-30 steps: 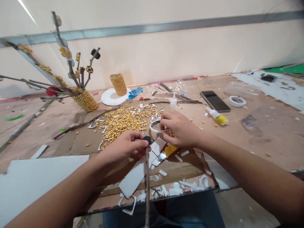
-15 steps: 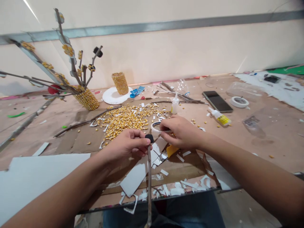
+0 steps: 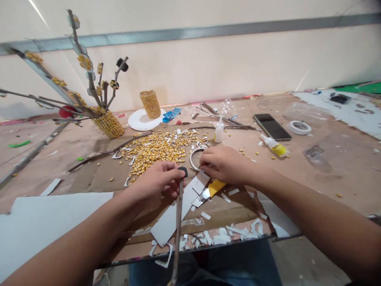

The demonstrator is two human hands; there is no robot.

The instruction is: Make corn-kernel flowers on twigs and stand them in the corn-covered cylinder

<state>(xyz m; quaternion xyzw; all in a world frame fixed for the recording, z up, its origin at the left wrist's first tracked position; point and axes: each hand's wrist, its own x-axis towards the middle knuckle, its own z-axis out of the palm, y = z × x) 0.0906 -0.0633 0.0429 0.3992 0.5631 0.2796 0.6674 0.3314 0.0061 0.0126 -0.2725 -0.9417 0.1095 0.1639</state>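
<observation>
A thin brown stick (image 3: 178,222) points down toward my lap, with a small black piece (image 3: 183,171) at its upper end. My left hand (image 3: 165,178) pinches it there between thumb and fingers. To the right, my right hand (image 3: 222,163) is curled low over the cardboard, its fingertips at the right rim of a roll of tape (image 3: 195,159). What those fingers pinch, if anything, is hidden. Just below this hand lies a yellow utility knife (image 3: 216,187) with its blade on a white card strip (image 3: 168,222).
Corn kernels (image 3: 160,149) are heaped beyond my hands. Glue bottles (image 3: 219,131), a phone (image 3: 272,127) and another tape roll (image 3: 299,127) lie to the right. A kernel-covered pot (image 3: 109,124) with decorated branches stands left. White scraps (image 3: 222,237) litter the front edge.
My left hand has shifted slightly left with the stick and black piece. The tape roll now shows more of its ring beside my right hand, and more of the knife is uncovered.
</observation>
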